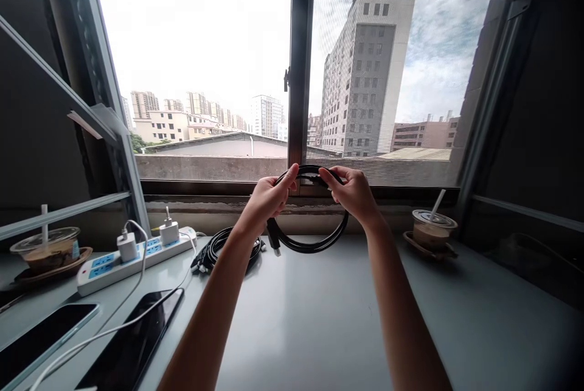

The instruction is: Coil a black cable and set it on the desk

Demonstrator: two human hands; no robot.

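Both hands hold up a coiled black cable (314, 247) above the far part of the table. My left hand (272, 195) is closed on the left side of the loop, thumb on top. Just below it hangs one plug (274, 236) with a pale metal end. My right hand (350, 189) pinches the loop's upper right, near a dark part that may be the other connector. The coil forms an open ring between the hands. On the table behind my left forearm lies another bundle of black cables (214, 253), partly hidden by that arm.
A white power strip (137, 262) with two plugged-in chargers stands at the left. Nearer lie two phones (132, 342) with a white cord (114, 329) across. Lidded drink cups stand at far left (48, 251) and right (433, 230). A window frame (298, 93) rises behind the table.
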